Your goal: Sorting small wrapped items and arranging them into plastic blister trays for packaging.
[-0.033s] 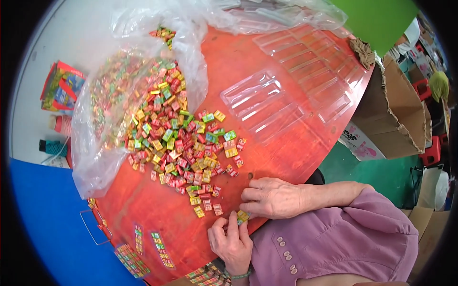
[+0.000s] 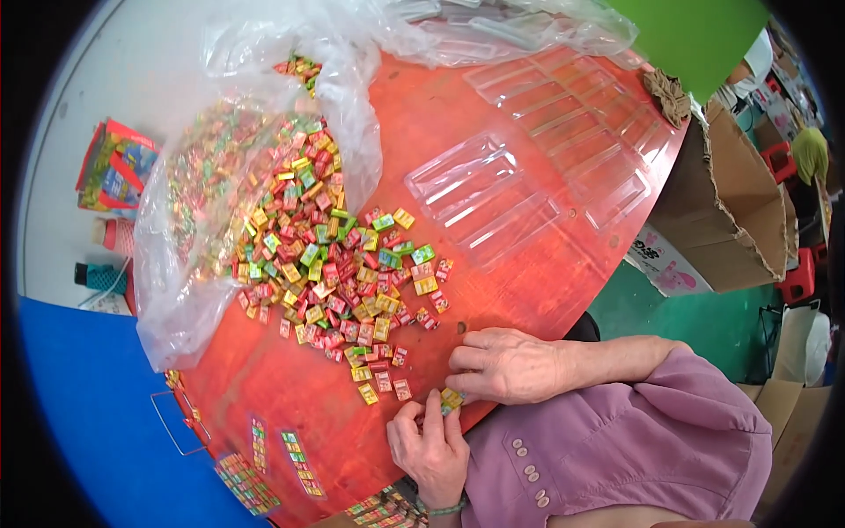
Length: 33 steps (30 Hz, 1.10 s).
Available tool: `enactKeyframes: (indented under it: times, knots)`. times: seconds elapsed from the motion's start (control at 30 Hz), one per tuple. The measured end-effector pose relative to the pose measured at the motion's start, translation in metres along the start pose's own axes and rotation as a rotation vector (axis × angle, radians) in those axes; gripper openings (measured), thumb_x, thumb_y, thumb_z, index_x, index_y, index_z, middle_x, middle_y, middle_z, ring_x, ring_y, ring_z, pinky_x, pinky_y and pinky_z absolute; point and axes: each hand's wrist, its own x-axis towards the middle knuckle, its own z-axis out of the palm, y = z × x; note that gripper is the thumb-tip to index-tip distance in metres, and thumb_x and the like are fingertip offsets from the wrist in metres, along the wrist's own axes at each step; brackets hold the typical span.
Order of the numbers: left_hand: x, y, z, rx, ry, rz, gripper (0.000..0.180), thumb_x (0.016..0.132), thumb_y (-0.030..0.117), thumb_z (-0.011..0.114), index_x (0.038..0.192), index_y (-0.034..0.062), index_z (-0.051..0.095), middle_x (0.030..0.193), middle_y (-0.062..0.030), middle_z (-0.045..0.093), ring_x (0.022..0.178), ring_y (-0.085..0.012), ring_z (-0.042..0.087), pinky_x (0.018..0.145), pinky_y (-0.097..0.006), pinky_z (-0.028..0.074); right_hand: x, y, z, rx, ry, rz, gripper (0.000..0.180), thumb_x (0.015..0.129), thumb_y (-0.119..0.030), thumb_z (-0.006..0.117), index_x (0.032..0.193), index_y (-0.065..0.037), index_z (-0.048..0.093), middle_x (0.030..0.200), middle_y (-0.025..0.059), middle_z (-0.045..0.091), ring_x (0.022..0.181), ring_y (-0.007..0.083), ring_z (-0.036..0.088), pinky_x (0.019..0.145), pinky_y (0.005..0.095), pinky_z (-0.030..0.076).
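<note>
Between my two hands, at the near edge of the red table (image 2: 528, 304), a few small yellow and green boxes (image 2: 451, 399) sit pinched in the fingertips. My left hand (image 2: 429, 451), with a bracelet at the wrist, closes its thumb and forefinger on them from the lower left. From the upper right my right hand (image 2: 506, 365) holds their other side with curled fingers, which partly hide them. A loose pile of small red, yellow and green boxes (image 2: 352, 290) lies just beyond, spilling from a large clear plastic bag (image 2: 180, 308).
Clear plastic trays (image 2: 480, 189) lie on the table's far side. Short rows of boxes (image 2: 302, 462) are laid out at the lower left. An open cardboard box (image 2: 748, 211) stands beyond the right edge. A crumpled brown cloth (image 2: 667, 97) lies at the far right corner.
</note>
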Motion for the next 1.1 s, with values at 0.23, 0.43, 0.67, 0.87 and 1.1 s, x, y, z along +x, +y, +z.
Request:
enactKeyframes:
  times: [0.23,0.43,0.67,0.87,1.1]
  knots:
    - [0.082,0.032,0.016,-0.090,-0.037,0.128,0.034,0.085,0.011,0.078,0.118,0.0035,0.073,0.101,-0.0137,0.056,0.093,-0.0337,0.059,0.080,-0.046,0.049,-0.016,0.026,-0.063,-0.137,0.191,0.158,0.030,0.086,-0.028,0.076,0.107,-0.007,0.069,0.100,0.0080,0.057,0.095,0.0273,0.059,0.084,0.0394,0.052]
    - [0.151,0.056,0.052,-0.105,-0.001,0.304,0.035,0.086,0.016,0.079,0.119,0.0074,0.071,0.104,-0.0100,0.056,0.092,-0.0306,0.059,0.078,-0.044,0.050,-0.032,0.076,-0.101,-0.152,0.266,0.235,0.031,0.088,-0.028,0.078,0.109,-0.007,0.070,0.103,0.0097,0.059,0.098,0.0312,0.060,0.084,0.0430,0.052]
    - [0.170,0.063,0.082,-0.111,-0.063,0.334,0.034,0.085,0.018,0.080,0.116,0.0070,0.072,0.104,-0.0100,0.055,0.092,-0.0298,0.059,0.077,-0.043,0.051,-0.043,0.102,-0.103,-0.169,0.223,0.339,0.033,0.090,-0.029,0.077,0.112,-0.007,0.069,0.105,0.0116,0.058,0.103,0.0326,0.059,0.091,0.0440,0.051]
    - [0.175,0.065,0.084,-0.152,-0.072,0.331,0.033,0.086,0.014,0.080,0.117,0.0038,0.072,0.103,-0.0129,0.058,0.092,-0.0312,0.061,0.076,-0.044,0.051,-0.046,0.104,-0.104,-0.178,0.194,0.390,0.036,0.089,-0.030,0.077,0.114,-0.007,0.069,0.108,0.0121,0.058,0.106,0.0331,0.059,0.094,0.0447,0.050]
    - [0.167,0.067,0.084,-0.183,-0.044,0.278,0.032,0.089,0.013,0.076,0.116,-0.0008,0.067,0.107,-0.0176,0.058,0.102,-0.0355,0.061,0.083,-0.046,0.053,-0.052,0.101,-0.097,-0.244,0.273,0.411,0.041,0.086,-0.027,0.079,0.118,-0.004,0.068,0.114,0.0142,0.061,0.109,0.0351,0.060,0.095,0.0458,0.050]
